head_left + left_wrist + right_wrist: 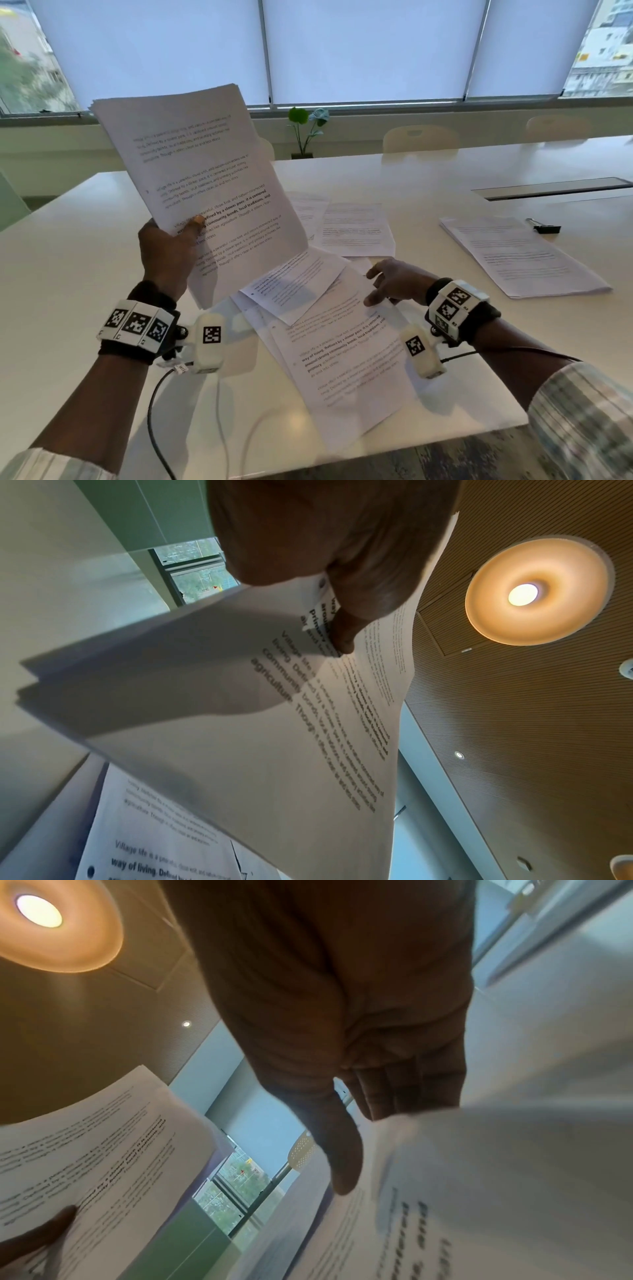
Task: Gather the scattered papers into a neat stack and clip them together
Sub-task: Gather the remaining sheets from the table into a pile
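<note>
My left hand [185, 233] holds up a stack of printed papers [191, 171], thumb [342, 631] on the front page and fingers hidden behind. The stack [240, 723] stands nearly upright above the white table [85, 240]. My right hand [376, 287] is at the right edge of the top loose sheet [342, 359]. In the right wrist view that blurred sheet [496, 1177] runs between thumb [346, 1150] and fingers, hiding the fingertips. More sheets lie beneath it, one angled [294, 284]. Others lie farther back [352, 226] and in a right-hand pile [520, 257]. A black binder clip [546, 226] lies beyond that pile.
A dark slot [555, 188] is set into the table at far right. Pale chairs [419, 138] and a small plant [306, 130] stand beyond the far edge, under the windows. Cables [154, 411] trail from my wrist cameras toward the table's near edge.
</note>
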### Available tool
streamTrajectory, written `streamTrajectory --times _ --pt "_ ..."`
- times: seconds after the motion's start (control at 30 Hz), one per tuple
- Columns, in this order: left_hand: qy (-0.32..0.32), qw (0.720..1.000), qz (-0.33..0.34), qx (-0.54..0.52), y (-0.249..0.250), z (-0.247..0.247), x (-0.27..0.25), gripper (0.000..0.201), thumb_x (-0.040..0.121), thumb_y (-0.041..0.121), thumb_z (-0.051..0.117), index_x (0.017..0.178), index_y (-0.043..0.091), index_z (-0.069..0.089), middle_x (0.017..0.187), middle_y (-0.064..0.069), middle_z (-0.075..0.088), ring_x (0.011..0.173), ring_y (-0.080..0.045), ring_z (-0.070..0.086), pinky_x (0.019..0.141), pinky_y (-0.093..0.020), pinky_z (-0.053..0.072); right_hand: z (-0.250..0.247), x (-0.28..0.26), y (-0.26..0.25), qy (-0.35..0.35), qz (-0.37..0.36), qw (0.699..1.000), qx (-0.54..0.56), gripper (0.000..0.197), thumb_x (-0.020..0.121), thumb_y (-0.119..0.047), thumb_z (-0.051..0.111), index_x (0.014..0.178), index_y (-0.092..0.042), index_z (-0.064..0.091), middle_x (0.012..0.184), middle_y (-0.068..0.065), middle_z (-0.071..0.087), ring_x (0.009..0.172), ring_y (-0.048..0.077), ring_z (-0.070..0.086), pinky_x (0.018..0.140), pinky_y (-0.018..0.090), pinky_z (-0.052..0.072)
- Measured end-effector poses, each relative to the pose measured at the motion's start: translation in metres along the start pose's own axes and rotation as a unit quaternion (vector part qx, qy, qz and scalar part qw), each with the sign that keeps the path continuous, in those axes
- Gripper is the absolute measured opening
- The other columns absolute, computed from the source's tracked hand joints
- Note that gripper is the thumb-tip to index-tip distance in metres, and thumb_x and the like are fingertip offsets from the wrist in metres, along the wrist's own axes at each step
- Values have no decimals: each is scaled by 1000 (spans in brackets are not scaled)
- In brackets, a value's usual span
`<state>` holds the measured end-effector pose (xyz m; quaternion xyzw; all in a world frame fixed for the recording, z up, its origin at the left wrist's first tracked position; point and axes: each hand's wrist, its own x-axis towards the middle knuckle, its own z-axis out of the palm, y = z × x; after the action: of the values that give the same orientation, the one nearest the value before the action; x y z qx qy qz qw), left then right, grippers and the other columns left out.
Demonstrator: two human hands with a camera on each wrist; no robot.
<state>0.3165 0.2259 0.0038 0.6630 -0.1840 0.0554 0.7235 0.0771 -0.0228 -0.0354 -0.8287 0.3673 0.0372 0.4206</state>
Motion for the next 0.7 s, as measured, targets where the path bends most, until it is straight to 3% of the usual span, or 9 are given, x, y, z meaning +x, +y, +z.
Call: streamTrajectory --times 0.1,0.2,0.3,0.43,0.57,0.63,0.7 --pt "-1 1000 -3 9 0 -1 -5 34 82 17 75 113 7 66 103 -7 70 77 -17 65 64 -22 49 10 3 -1 8 4 999 37 50 76 -7 81 120 -9 59 105 8 67 93 22 67 85 37 59" --pt "4 1000 -4 16 1 -3 -9 27 83 15 74 108 10 66 101 -6 69 73 -13 64 62 -21 48 11 -3 -1 25 -15 998 55 26 81 -10 76 104 -4 67 107 13 72 96 26 70 87 38 59" --pt "2 1000 -5 14 1 -7 -11 29 84 12 73 112 7 66 101 -7 68 72 -9 63 62 -20 49 0 -19 -5 77 -40 996 30 12 80 -13 76 82 -10 65 97 12 71 90 25 68 77 35 59" --pt "3 999 -24 23 -6 -7 -15 33 82 15 75 112 5 67 105 -10 70 81 -24 66 72 -27 52 -19 -44 -6 114 -73 990 36 20 77 -5 77 80 -12 58 86 7 68 73 20 68 52 23 52" --pt "-16 998 -38 36 -10 1 -26 31 82 15 74 111 5 67 104 -10 70 85 -27 66 72 -27 52 -29 -63 1 157 -84 984 -22 26 77 -9 79 96 -17 64 85 -2 66 68 11 66 52 19 48" --pt "-22 998 -37 43 -9 5 -33 28 84 12 73 111 6 67 101 -9 69 83 -25 65 71 -25 50 -34 -70 5 172 -84 980 -51 16 80 -13 76 91 -17 65 80 -7 66 66 6 64 49 14 43" --pt "-24 998 -36 47 -7 8 -38 27 84 13 73 110 7 67 101 -9 69 83 -25 64 74 -30 52 -41 -75 9 189 -82 977 -60 6 83 -13 73 84 -12 67 77 -6 67 65 6 65 47 13 42"
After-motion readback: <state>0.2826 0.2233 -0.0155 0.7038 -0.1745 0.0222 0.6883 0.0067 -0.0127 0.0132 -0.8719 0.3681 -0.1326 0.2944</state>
